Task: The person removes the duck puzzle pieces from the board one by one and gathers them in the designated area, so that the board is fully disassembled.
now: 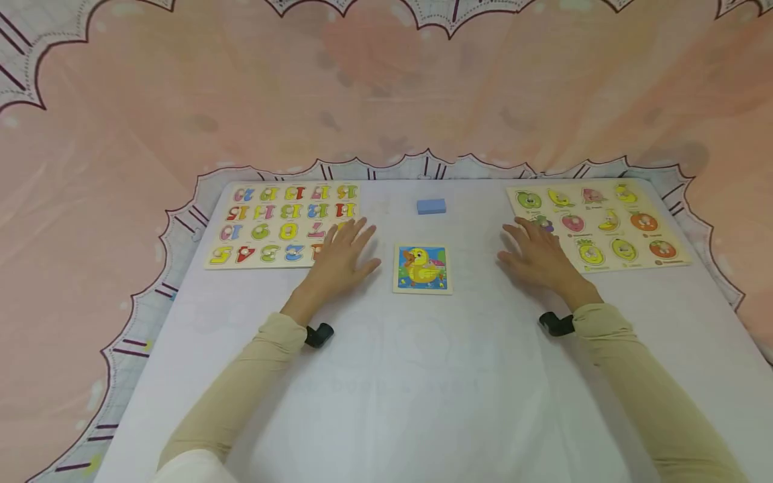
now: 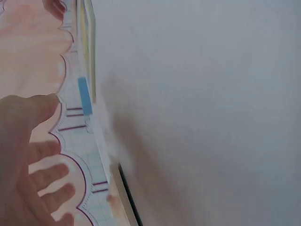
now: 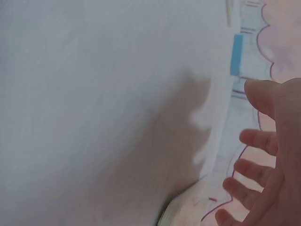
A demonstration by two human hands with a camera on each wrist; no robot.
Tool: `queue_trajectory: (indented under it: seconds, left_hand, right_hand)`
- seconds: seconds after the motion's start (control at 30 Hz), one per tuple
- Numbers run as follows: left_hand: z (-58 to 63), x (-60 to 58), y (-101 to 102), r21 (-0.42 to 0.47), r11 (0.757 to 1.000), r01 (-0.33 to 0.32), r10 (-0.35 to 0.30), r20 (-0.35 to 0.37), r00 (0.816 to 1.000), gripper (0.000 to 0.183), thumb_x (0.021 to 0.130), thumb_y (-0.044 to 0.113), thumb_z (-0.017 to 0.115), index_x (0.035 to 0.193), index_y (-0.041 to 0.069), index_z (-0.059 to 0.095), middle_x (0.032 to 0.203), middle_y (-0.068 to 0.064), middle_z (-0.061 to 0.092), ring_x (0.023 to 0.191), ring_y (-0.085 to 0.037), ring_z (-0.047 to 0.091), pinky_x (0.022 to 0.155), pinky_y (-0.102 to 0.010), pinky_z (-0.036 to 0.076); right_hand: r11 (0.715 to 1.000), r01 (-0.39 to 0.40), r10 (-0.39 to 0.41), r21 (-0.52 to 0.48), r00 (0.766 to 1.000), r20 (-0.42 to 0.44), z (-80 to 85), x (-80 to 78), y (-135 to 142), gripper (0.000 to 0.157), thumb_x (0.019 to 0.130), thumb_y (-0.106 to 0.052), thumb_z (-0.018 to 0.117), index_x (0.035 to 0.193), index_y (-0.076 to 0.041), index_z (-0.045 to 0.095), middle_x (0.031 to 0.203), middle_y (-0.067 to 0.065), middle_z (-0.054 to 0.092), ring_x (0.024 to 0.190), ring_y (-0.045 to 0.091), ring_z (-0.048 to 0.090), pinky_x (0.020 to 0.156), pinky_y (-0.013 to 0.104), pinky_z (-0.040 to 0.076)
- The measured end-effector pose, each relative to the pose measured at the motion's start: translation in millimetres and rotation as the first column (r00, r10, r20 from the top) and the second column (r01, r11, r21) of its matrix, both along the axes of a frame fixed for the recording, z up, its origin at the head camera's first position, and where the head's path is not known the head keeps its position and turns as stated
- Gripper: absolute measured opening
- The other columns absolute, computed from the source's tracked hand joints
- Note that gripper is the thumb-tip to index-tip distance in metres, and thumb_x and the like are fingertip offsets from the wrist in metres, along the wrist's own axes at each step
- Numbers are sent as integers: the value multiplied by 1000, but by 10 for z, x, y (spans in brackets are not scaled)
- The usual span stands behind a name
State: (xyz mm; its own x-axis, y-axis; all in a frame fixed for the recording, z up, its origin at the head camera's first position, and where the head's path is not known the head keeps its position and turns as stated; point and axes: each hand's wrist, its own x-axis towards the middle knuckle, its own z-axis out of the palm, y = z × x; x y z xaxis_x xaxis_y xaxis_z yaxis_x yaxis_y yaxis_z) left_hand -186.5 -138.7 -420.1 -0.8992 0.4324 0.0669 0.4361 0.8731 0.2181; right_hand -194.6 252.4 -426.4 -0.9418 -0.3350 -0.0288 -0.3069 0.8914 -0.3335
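A small square duck puzzle [image 1: 423, 268] lies on the white table between the two hands. My left hand [image 1: 343, 258] hovers, fingers spread, over the right edge of a number board [image 1: 274, 225] and covers some of its numerals. Over the left edge of a fruit board [image 1: 610, 228], my right hand [image 1: 540, 258] is spread in the same way, partly hiding the grapes. Neither hand holds anything. Both wrist views show the left hand [image 2: 35, 155] and the right hand [image 3: 263, 150] with fingers apart, raised above the tabletop.
A blue block [image 1: 431, 206] rests near the table's far edge, behind the duck puzzle. White cloth [image 1: 423, 402] covers the table. Patterned peach fabric [image 1: 272, 87] with a scalloped border surrounds it. Each wrist wears a black strap device [image 1: 319, 335].
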Motion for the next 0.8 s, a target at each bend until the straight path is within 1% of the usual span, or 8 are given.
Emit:
queue_trajectory:
  seconds: [0.07,0.17,0.27,0.4,0.5,0.63,0.7,0.8]
  left_hand:
    - [-8,79,39,46,997,70,-70,-4,998,59,94,40,54,143,13,40,151,-10,36,141,-29,31,118,-48,19]
    - [-34,202,109,115,982,150,-153,20,988,47,93,31,58,135,11,51,137,-7,51,127,-24,48,109,-41,38]
    - [-59,297,184,155,967,202,-211,48,976,39,93,26,59,129,11,57,125,-4,57,115,-20,54,100,-35,46]
    - [-82,369,276,161,951,265,-281,85,956,39,94,25,58,131,13,57,135,-5,52,124,-20,49,106,-36,42]
    - [-103,409,325,130,942,309,-325,132,936,43,95,30,55,136,17,52,148,-4,41,138,-21,36,113,-39,34]
    - [-140,454,367,97,929,357,-369,181,912,49,97,37,49,142,18,44,155,0,31,146,-21,21,117,-42,26]
    - [-152,472,382,99,926,363,-376,183,908,51,98,39,48,144,18,42,155,-1,31,147,-22,19,117,-44,25]
    - [-156,494,406,92,930,355,-366,171,915,52,97,40,48,144,18,41,154,-1,31,146,-22,19,117,-45,26]
  right_hand:
    - [999,-36,36,-37,999,3,-11,-16,-91,54,96,-36,50,141,-9,39,152,20,25,139,44,23,110,64,18]
    - [990,-99,101,-98,995,17,-26,-30,-251,47,96,-32,51,138,-11,44,148,15,33,138,37,29,111,58,24]
    - [975,-156,166,-155,985,49,-33,-49,-427,45,96,-30,51,137,-12,45,143,11,40,136,31,34,112,52,28]
    - [948,-234,247,-216,968,37,-16,-104,-682,38,96,-24,52,131,-10,51,136,12,47,129,30,41,110,50,33]
    - [932,-287,298,-222,954,15,0,-158,-879,33,96,-20,52,126,-9,55,131,11,50,125,29,45,107,49,37]
    - [919,-334,349,-208,936,40,34,-212,-1123,32,96,-20,53,126,-10,57,129,9,52,122,27,48,106,47,40]
    - [912,-354,373,-206,926,62,57,-228,-1224,34,96,-21,53,128,-11,56,129,9,52,122,27,48,106,47,40]
    - [904,-381,402,-193,911,87,68,-251,-1337,34,97,-23,51,130,-13,56,130,10,52,121,28,49,105,47,41]
